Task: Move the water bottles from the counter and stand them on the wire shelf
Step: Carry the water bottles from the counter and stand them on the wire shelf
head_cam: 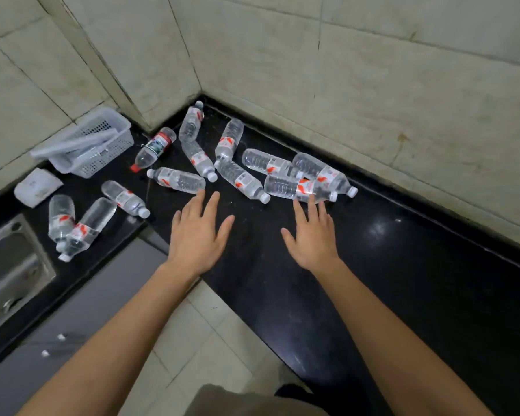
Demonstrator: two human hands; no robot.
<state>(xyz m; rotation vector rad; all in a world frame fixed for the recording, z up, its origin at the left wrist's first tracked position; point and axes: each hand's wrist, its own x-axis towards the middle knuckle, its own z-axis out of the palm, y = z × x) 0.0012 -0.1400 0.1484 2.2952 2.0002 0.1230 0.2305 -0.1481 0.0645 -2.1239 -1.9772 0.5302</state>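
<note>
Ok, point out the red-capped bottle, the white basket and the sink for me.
red-capped bottle (156,147): head view, on its label.
white basket (110,150): head view, on its perforated front wall.
sink (12,262): head view, on the steel basin wall.

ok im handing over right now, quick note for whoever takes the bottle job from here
Left hand: open, empty, fingertips close to a lying bottle.
Right hand: open, empty, fingertips at the edge of another bottle.
All the water bottles in view lie on their sides on the black counter, including the red-capped one by the white basket.
Done: nothing. The wire shelf is not in view.
Left: every bottle.
</note>
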